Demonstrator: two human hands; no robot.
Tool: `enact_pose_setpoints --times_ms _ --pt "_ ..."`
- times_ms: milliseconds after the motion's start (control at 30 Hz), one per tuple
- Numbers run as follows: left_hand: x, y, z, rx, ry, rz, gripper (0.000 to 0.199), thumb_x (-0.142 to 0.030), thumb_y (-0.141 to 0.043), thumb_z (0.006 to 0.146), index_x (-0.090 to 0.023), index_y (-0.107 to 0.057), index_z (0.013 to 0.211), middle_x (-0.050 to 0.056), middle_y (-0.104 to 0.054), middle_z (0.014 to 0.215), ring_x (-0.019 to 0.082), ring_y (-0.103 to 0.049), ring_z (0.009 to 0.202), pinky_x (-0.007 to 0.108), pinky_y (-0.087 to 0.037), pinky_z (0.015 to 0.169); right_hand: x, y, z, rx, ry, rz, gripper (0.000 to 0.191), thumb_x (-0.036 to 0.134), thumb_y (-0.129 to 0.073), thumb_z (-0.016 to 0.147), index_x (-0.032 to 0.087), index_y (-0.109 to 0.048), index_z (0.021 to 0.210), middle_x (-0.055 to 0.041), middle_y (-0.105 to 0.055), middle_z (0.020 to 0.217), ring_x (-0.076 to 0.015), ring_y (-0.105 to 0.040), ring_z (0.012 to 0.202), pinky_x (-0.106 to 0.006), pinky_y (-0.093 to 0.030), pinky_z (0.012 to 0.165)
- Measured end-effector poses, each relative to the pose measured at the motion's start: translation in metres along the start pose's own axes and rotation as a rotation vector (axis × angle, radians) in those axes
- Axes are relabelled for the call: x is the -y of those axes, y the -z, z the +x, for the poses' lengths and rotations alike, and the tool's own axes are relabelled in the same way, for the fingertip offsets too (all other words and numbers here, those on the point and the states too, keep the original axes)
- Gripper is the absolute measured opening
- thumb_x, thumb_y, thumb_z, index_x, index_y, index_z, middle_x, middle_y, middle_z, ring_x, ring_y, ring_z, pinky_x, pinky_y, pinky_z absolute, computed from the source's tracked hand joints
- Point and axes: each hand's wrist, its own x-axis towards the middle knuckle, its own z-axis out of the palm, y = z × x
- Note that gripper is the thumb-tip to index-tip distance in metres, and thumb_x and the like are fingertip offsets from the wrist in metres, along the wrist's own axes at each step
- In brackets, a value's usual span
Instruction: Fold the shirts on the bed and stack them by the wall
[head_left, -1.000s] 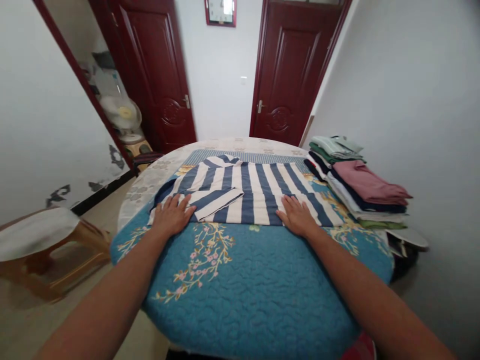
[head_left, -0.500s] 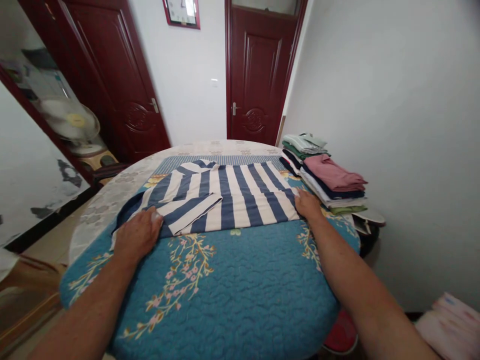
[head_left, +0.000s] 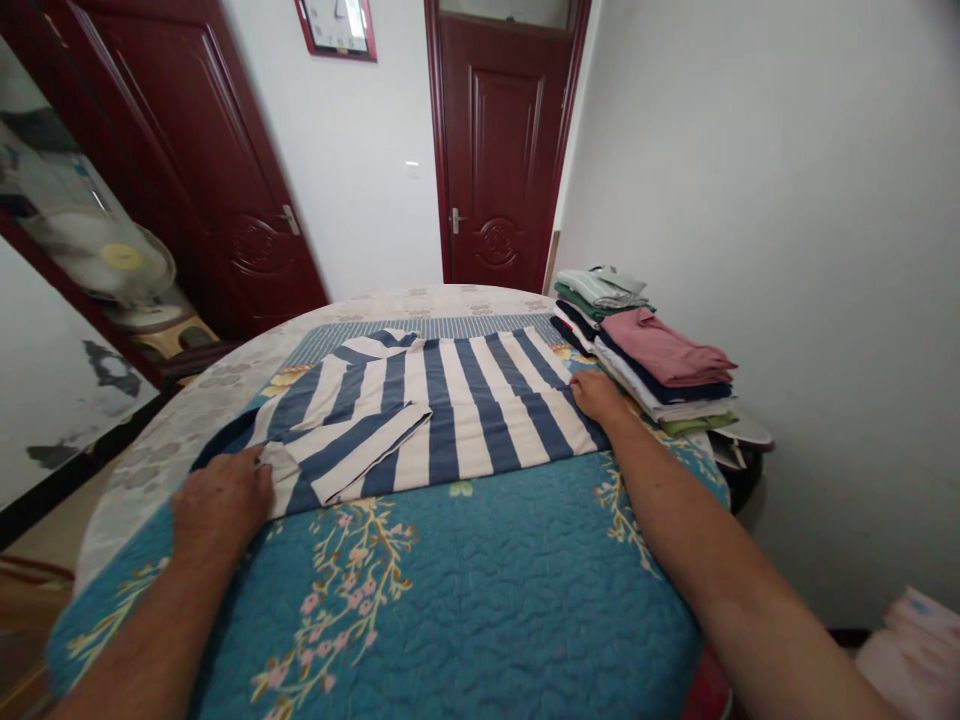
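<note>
A blue-and-white striped shirt (head_left: 465,410) lies spread across the teal quilted cloth, one sleeve folded over its front at the left. My left hand (head_left: 225,495) is closed on the shirt's near left part, beside the sleeve. At the shirt's right edge, my right hand (head_left: 596,395) pinches the fabric with its fingertips. The fingertips of both hands are partly hidden.
Several folded clothes are stacked (head_left: 664,350) at the table's back right, near the white wall. The teal quilt (head_left: 480,570) covers the oval table (head_left: 142,450). A fan (head_left: 112,255) stands at the far left, and doors are behind.
My left hand has moved left and toward me, with the shirt's left part drawn along. My right hand has shifted slightly left along the shirt's edge. The view has turned a little.
</note>
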Motion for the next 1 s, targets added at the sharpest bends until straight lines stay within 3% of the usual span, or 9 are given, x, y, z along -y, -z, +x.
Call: enact_pose_setpoints --times_ms 200,333,433,533,700,800,867,933,1000 --pt "-0.001 -0.005 -0.003 -0.030 0.020 -0.096 0.053 -0.039 -0.042 0.105 -0.011 -0.069 0.140 0.022 -0.074 0.125 0.034 -0.071 0.112 0.045 -0.056 0.098 -0.006 -0.004 -0.005 0.010 0.061 -0.013 0.033 0.020 -0.049 0.100 0.011 -0.073 0.119 -0.0205 -0.073 0.126 -0.0302 -0.064 0.120 -0.039 -0.046 0.111" --pt "-0.006 0.007 -0.009 0.035 0.056 -0.177 0.050 -0.039 -0.046 0.104 -0.012 -0.067 0.140 0.020 -0.073 0.132 0.034 -0.069 0.120 0.045 -0.055 0.102 -0.017 -0.009 -0.007 -0.025 0.125 -0.030 0.031 0.017 -0.055 0.090 0.013 -0.074 0.114 -0.0182 -0.075 0.120 -0.0303 -0.065 0.115 -0.039 -0.048 0.109" --pt "-0.013 0.020 -0.016 0.059 0.085 -0.204 0.043 -0.037 -0.043 0.106 -0.015 -0.067 0.135 0.018 -0.073 0.132 0.033 -0.071 0.118 0.042 -0.055 0.098 -0.024 -0.017 -0.005 -0.114 0.136 -0.027 0.028 0.019 -0.054 0.090 0.015 -0.075 0.108 -0.0177 -0.076 0.111 -0.0319 -0.067 0.109 -0.041 -0.051 0.104" --pt "-0.018 0.026 -0.021 -0.021 0.135 -0.220 0.039 -0.032 -0.041 0.106 -0.015 -0.066 0.131 0.018 -0.072 0.130 0.032 -0.071 0.118 0.039 -0.055 0.097 -0.024 -0.024 -0.001 -0.246 0.029 0.013 0.034 0.025 -0.052 0.096 0.014 -0.073 0.120 -0.0180 -0.077 0.110 -0.0330 -0.070 0.104 -0.043 -0.053 0.097" --pt "-0.019 0.027 -0.028 -0.034 0.167 -0.210 0.036 -0.031 -0.041 0.106 -0.015 -0.065 0.127 0.018 -0.072 0.121 0.034 -0.071 0.111 0.042 -0.055 0.091 -0.017 -0.027 -0.002 -0.115 -0.046 -0.008 0.043 0.036 -0.047 0.102 0.014 -0.074 0.128 -0.0200 -0.078 0.118 -0.0339 -0.072 0.109 -0.045 -0.054 0.099" --pt "-0.019 0.032 -0.029 -0.075 0.178 -0.222 0.037 -0.030 -0.045 0.103 -0.016 -0.066 0.131 0.018 -0.070 0.124 0.033 -0.071 0.109 0.042 -0.056 0.089 -0.014 -0.022 -0.004 -0.108 -0.081 -0.033 0.050 0.037 -0.046 0.102 0.012 -0.070 0.139 -0.0229 -0.074 0.128 -0.0358 -0.070 0.116 -0.048 -0.053 0.103" --pt "-0.022 0.037 -0.029 -0.188 0.123 -0.261 0.040 -0.029 -0.045 0.103 -0.016 -0.066 0.135 0.018 -0.068 0.130 0.033 -0.069 0.117 0.043 -0.055 0.098 -0.010 -0.015 -0.005 -0.153 -0.086 -0.070 0.053 0.037 -0.047 0.102 0.011 -0.066 0.144 -0.0248 -0.071 0.134 -0.0382 -0.068 0.122 -0.052 -0.052 0.106" --pt "-0.029 0.041 -0.030 -0.287 -0.022 -0.324 0.043 -0.028 -0.041 0.106 -0.015 -0.066 0.138 0.018 -0.067 0.137 0.031 -0.064 0.130 0.045 -0.050 0.112 -0.001 -0.008 -0.007 -0.207 -0.051 -0.095 0.054 0.036 -0.047 0.102 0.009 -0.065 0.144 -0.0265 -0.069 0.136 -0.0403 -0.065 0.127 -0.055 -0.050 0.110" --pt "-0.041 0.041 -0.033 -0.283 -0.223 -0.390 0.047 -0.031 -0.038 0.109 -0.016 -0.065 0.144 0.016 -0.066 0.146 0.030 -0.056 0.143 0.047 -0.041 0.124 0.016 -0.005 -0.012 -0.226 0.044 -0.074 0.053 0.037 -0.046 0.103 0.007 -0.064 0.144 -0.0269 -0.068 0.139 -0.0402 -0.060 0.134 -0.055 -0.046 0.116"
